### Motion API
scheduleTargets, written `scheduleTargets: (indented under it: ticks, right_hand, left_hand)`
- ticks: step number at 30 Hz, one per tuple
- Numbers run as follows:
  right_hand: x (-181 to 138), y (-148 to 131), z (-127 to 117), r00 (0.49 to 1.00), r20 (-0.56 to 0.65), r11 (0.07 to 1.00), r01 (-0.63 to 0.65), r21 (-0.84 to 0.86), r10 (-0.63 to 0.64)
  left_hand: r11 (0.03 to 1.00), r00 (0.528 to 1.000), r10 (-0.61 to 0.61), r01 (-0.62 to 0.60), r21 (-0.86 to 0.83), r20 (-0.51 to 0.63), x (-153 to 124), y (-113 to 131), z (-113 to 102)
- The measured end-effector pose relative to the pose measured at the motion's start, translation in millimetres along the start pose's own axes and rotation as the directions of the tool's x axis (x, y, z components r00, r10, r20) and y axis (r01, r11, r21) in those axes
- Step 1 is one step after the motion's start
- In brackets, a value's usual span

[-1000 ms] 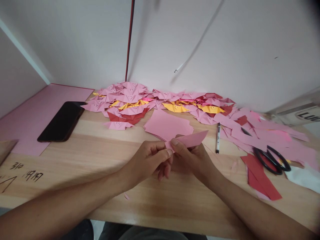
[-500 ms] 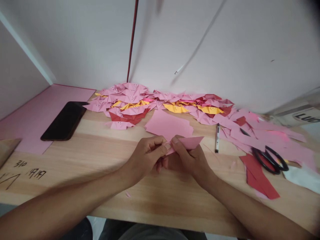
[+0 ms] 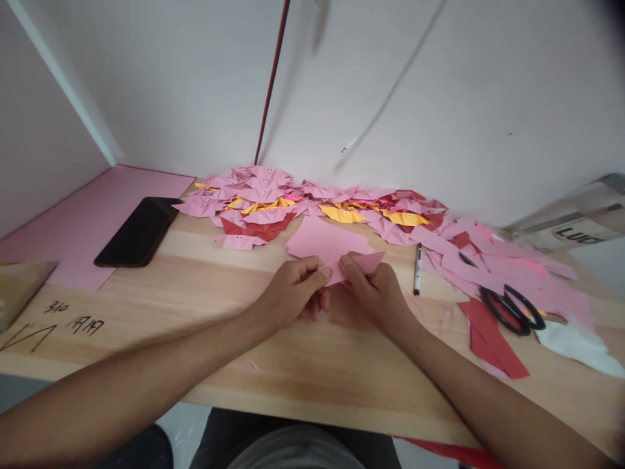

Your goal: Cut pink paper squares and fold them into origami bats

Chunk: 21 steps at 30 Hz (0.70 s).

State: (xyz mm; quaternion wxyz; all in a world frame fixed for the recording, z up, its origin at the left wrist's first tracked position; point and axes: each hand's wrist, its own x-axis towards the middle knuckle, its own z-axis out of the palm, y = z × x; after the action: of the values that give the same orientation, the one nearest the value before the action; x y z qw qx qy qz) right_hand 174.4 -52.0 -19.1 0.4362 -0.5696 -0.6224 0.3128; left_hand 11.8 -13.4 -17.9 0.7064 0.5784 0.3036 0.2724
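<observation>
Between my two hands is a folded piece of pink paper [image 3: 367,262], held just above the wooden table. My left hand [image 3: 300,286] pinches its left end between thumb and fingers. At the other end my right hand [image 3: 368,286] grips it with the thumb on top, and a pointed flap sticks out to the right. Fingers hide much of the piece. Right behind it lies a stack of square pink paper sheets [image 3: 327,238]. Farther back is a heap of folded paper figures [image 3: 263,189], pink, yellow and red, with small drawn faces.
A black phone [image 3: 139,231] rests partly on a large pink sheet [image 3: 97,195] at left. To the right are a marker [image 3: 418,270], black-handled scissors [image 3: 512,309], red paper strips [image 3: 493,339], pink scraps [image 3: 541,273] and a white tissue [image 3: 581,345]. A cable [image 3: 390,88] hangs along the wall.
The view has shifted a little. Both hands still hold the folded pink paper, and they sit slightly farther apart, with more of the paper showing between the thumbs.
</observation>
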Motion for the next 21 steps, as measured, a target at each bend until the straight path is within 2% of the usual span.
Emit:
scheduleTargets:
  ticks: [4, 7, 10, 13, 16, 21]
  right_hand:
    - [0.4, 1.8, -2.2, 1.0, 0.01, 1.0, 0.013, 0.018, -0.013]
    - [-0.5, -2.2, -0.9, 1.0, 0.007, 0.998, 0.001, 0.056, -0.002]
    - [-2.5, -10.7, 0.4, 0.998, 0.058, 0.996, 0.031, 0.079, -0.036]
    - [-8.1, -18.5, 0.0, 0.994, 0.085, 0.995, 0.063, 0.073, -0.069]
    - [-17.5, -21.0, -2.1, 0.995, 0.029, 0.995, 0.095, 0.009, -0.095]
    - [-32.3, -13.3, -2.9, 0.988, -0.063, 0.982, 0.128, -0.139, -0.138]
  left_hand:
    - [0.999, 0.997, 0.024, -0.022, -0.024, 0.071, 2.3, -0.6, 2.5]
    - [0.996, 0.996, 0.082, -0.083, 0.033, 0.029, -0.3, 2.7, 3.5]
    - [0.991, 0.994, 0.109, -0.109, 0.076, 0.011, -4.2, 6.0, 3.6]
    - [0.995, 0.993, 0.08, -0.086, 0.059, 0.091, -7.6, 8.4, 5.0]
    - [0.995, 0.988, 0.059, -0.071, 0.075, 0.144, -11.7, 12.3, 9.2]
    - [0.967, 0.988, 0.118, -0.137, 0.215, 0.097, -18.2, 18.4, 18.8]
